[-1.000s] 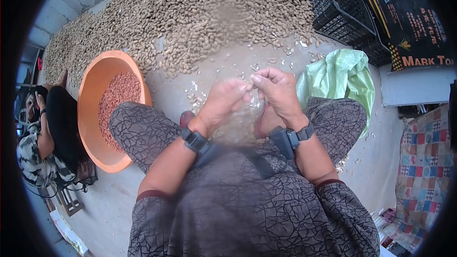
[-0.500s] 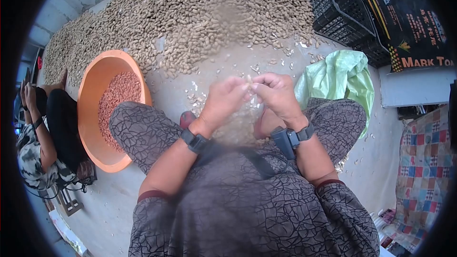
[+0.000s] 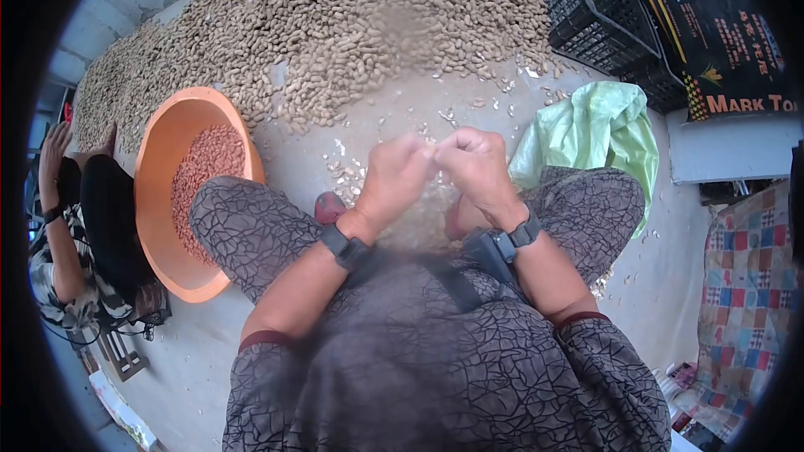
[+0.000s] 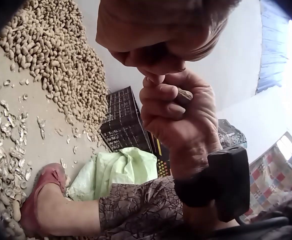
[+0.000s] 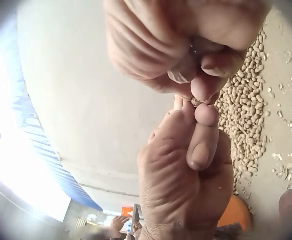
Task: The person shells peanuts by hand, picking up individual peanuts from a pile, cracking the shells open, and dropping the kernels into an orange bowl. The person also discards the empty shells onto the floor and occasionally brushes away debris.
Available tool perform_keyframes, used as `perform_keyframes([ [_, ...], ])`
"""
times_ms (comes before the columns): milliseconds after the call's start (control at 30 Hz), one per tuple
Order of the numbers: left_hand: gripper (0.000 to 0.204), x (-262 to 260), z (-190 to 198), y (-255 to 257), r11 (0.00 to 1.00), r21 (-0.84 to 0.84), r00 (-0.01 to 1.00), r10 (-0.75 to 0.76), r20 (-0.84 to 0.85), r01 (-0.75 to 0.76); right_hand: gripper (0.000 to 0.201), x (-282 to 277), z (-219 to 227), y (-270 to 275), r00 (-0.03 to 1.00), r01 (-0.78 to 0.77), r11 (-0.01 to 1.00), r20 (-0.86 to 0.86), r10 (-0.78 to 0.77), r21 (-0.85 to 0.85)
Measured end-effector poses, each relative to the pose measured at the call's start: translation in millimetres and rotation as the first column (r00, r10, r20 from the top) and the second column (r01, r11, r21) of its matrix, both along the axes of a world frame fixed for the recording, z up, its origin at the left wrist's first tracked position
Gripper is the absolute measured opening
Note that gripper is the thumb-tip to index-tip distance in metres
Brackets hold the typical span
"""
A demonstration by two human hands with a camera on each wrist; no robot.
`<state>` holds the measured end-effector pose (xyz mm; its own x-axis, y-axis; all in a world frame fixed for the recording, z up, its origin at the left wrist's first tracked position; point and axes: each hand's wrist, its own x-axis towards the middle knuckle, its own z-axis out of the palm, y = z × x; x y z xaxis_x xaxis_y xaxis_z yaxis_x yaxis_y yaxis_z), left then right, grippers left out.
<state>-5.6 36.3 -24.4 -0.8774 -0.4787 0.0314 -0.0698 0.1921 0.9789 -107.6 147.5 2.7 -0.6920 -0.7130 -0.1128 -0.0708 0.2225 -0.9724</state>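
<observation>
In the head view my left hand (image 3: pixel 392 174) and right hand (image 3: pixel 476 169) meet fingertip to fingertip above the floor between my knees. Thumbs and index fingers of both pinch a small peanut (image 5: pixel 195 102), mostly hidden by the fingertips in the right wrist view. Curled fingers of the right hand also hold another peanut (image 4: pixel 185 94), its end poking out in the left wrist view. Under the hands lie broken peanut shells (image 4: pixel 11 130). To the left, an orange basin (image 3: pixel 155 209) contains shelled red peanut kernels (image 3: pixel 205 167).
A big heap of unshelled peanuts (image 3: pixel 335 25) spreads along the wall. Right of my knee is a green plastic sack (image 3: pixel 599 125), with black crates (image 3: pixel 599 21) and a black printed bag (image 3: pixel 720 46) behind. Another person (image 3: pixel 63 234) sits at the far left, one hand raised.
My fingertips came together over the peanut, which showed between them half a second ago and is now largely covered. At the left, the other person's hand moved up and away from the face.
</observation>
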Motion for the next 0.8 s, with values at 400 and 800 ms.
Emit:
perform_keyframes([
  [400,0.015,-3,0,-10,0.776,0.629,0.998,0.055,-0.015,-0.034,0.01,-2,-9,-3,0.808,0.123,0.965,0.588,0.038,-0.231],
  [800,0.016,1,10,-10,0.894,0.444,0.996,0.021,0.09,-0.059,0.019,-1,-10,-5,0.871,0.034,0.974,0.485,0.08,-0.223],
])
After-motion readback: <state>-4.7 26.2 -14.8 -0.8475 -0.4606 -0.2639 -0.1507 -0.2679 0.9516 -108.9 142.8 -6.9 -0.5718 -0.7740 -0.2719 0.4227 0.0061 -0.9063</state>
